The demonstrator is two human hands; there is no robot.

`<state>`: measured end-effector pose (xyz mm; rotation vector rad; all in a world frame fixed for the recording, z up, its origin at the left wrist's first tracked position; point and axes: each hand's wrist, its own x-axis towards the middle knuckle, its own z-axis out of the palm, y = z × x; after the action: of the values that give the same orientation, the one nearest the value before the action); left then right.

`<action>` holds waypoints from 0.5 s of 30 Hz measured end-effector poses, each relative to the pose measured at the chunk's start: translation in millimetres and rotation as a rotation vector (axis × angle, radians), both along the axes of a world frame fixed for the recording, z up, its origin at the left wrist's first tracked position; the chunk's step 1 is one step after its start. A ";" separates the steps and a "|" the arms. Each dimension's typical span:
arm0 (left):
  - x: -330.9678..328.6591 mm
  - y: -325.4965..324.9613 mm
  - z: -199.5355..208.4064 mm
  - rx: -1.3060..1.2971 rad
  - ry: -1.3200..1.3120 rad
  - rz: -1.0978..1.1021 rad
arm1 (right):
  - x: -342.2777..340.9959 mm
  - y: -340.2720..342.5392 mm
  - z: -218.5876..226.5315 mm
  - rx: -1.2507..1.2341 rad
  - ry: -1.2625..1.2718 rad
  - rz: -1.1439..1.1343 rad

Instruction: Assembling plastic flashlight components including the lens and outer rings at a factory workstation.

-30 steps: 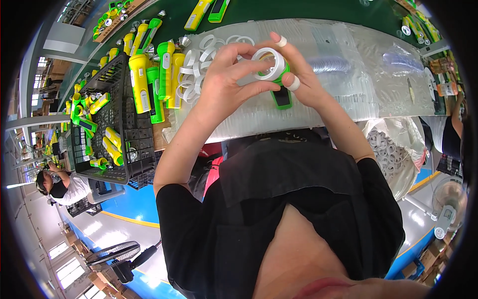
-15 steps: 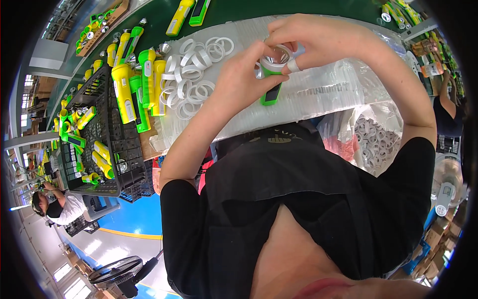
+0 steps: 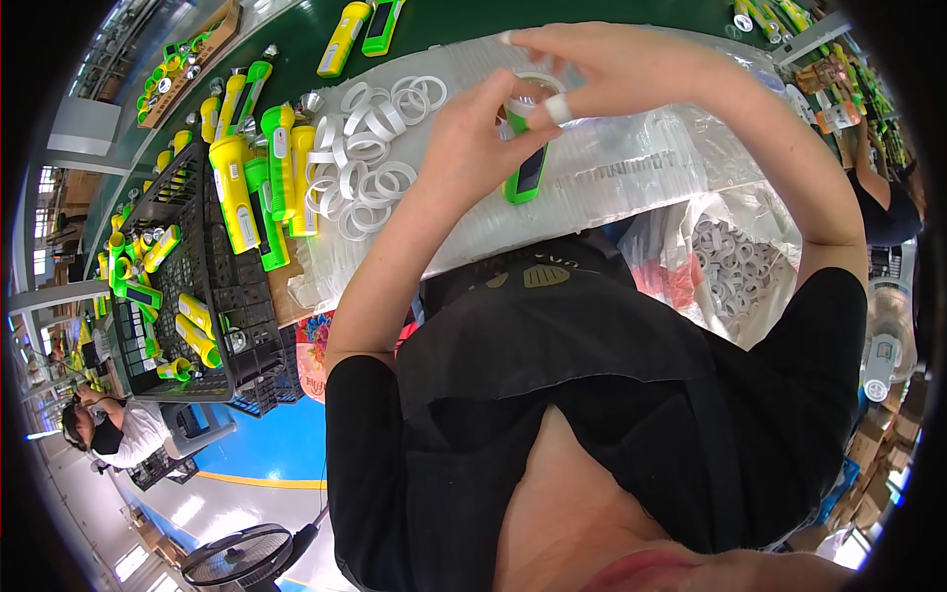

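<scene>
Bright green plastic makes the body of the slim flashlight with a dark flat panel [image 3: 527, 178], which we see above the front edge of the worktop, between the two hands. It is tilted, with its wide head up and toward the fingers, probably so that the mouth can be reached easily. At this mouth sits a white round plastic ring [image 3: 541, 77]; we cannot tell if it is fully seated.

The left hand [image 3: 478, 138] has its thumb and forefinger closed around the head, it seems to keep the flashlight steady. The right hand [image 3: 602, 71] is opened above: its fingers are spread, and its thumb, wrapped in white tape [image 3: 557, 109], lies at the side of the ring. Whether this thumb presses, we cannot tell.

Under them spreads a clear, wrinkled plastic covering [image 3: 631, 158], perhaps for protecting the surface. To the left we find a loose heap of white rings [image 3: 366, 147], near the left hand, so probably placed for short reaching. Beside it lie yellow and green flashlights [image 3: 233, 192], then a black plastic lattice crate [image 3: 252, 306] with more of them. At the right, a whitish plastic sack [image 3: 779, 229] holds many similar rings.
</scene>
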<state>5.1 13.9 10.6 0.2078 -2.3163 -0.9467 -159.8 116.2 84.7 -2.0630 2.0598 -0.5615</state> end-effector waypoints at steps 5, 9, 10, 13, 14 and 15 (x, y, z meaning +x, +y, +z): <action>-1.8 0.9 -9.0 -0.047 0.112 -0.048 | 13.8 -6.0 13.4 0.285 0.257 -0.007; -1.1 2.0 -4.5 -0.022 0.073 -0.037 | 3.0 -9.7 4.4 0.289 0.185 -0.147; -1.2 1.4 -5.2 -0.024 0.071 -0.033 | -14.5 -11.9 -14.3 -0.023 0.023 0.122; -1.3 1.8 -7.4 -0.030 0.173 -0.077 | -2.8 -5.7 -5.0 -0.081 -0.001 0.179; 1.5 2.3 -6.8 -0.049 0.134 -0.052 | 8.3 -4.9 1.6 0.170 0.137 -0.027; 1.7 2.0 -5.1 -0.073 0.099 -0.031 | 12.0 -6.9 1.4 0.251 0.126 -0.154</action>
<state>6.8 16.0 5.5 0.0929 -2.2643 -0.8656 -147.8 109.2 86.1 -1.8522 2.2413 -0.1847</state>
